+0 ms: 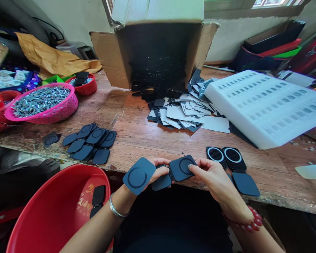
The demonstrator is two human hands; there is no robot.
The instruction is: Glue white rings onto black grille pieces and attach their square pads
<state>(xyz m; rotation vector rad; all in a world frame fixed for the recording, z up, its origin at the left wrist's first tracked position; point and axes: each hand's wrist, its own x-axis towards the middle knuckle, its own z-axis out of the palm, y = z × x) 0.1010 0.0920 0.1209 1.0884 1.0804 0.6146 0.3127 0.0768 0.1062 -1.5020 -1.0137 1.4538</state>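
Both hands are held together near the table's front edge. My left hand point(158, 168) has its fingers closed on a hinged dark pad point(183, 168), and a loose dark square sheet with a ring mark point(139, 176) lies over the back of this hand. My right hand point(213, 175) pinches the right end of the same hinged pad, its thumb on the ringed face. To the right lie pads with white rings point(233, 156) and a plain dark square panel point(245, 183). Several dark folded pads point(85, 151) are piled on the left.
An open cardboard box point(109, 58) stands at the back, with loose sheets point(183, 112) spilling before it. A white foam tray point(268, 102) is at right. A pink basket of metal parts point(65, 109) and a red tub point(47, 203) are at left.
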